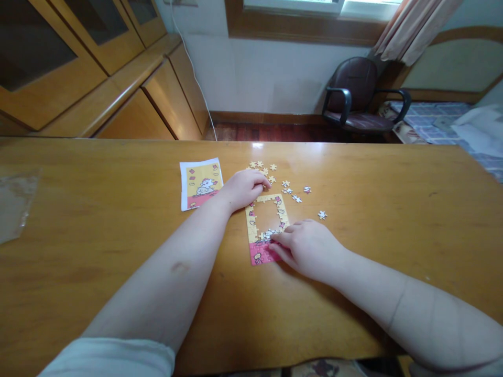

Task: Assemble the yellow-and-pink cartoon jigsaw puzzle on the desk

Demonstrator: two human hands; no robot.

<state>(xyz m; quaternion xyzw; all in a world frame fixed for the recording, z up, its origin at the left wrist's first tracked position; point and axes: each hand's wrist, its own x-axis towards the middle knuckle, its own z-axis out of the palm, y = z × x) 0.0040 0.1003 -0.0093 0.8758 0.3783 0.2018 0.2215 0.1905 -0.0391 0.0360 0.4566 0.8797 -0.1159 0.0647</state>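
A part-built jigsaw puzzle lies on the table, its yellow and pink border joined around a gap in the middle. White pieces form a row above the pink bottom. My right hand rests at its lower right, index fingertip touching the white pieces and thumb a little apart on the pink part. Over the top left corner lies my left hand, fingers bent down beside loose yellow pieces; its fingertips are partly hidden. Loose white pieces are scattered to the right, one piece beyond my right hand.
A printed reference picture lies left of my left hand. At the table's far left is a clear plastic bag. Past the table's back edge stand a dark armchair, wooden cabinets and a bed.
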